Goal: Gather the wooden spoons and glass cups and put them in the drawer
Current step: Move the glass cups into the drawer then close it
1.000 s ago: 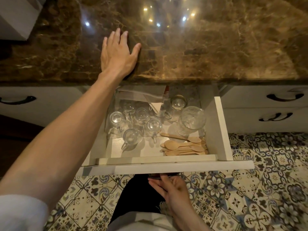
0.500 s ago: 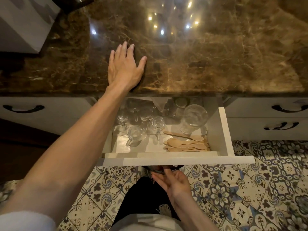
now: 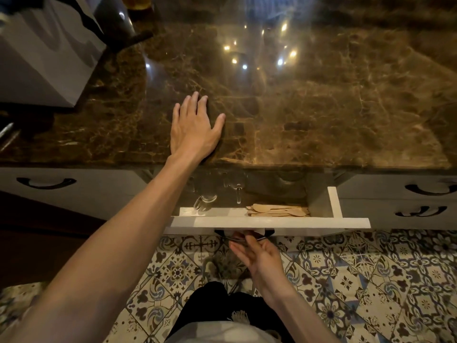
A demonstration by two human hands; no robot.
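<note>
Head view, left hand: the left hand lay palm-down on the countertop, fingers spread flat, holding nothing; likely a brace for the body while the other hand worked.
Head view, right hand: the right hand sat under the drawer front, fingers curled loosely at the dark handle; whether they gripped it or just pressed on it could not be told.
Drawer: the white drawer stood only partly out, most of it under the counter edge.
Spoons: the wooden spoons lay stacked flat at the front right of the drawer, just behind the front panel; flat, so they would clear the counter.
Cups: the glass cups stood at left and back, mostly hidden in shadow; count unclear.
Counter: no spoons or cups visible on the counter; a white box stood at far left, apart from the hand.
Other drawers: neighbouring drawers on both sides were shut.
Stage: judged near the end, everything stowed, only closing left.
Risk: a hard shove could knock the glasses together; a slow push looks wiser.
</note>
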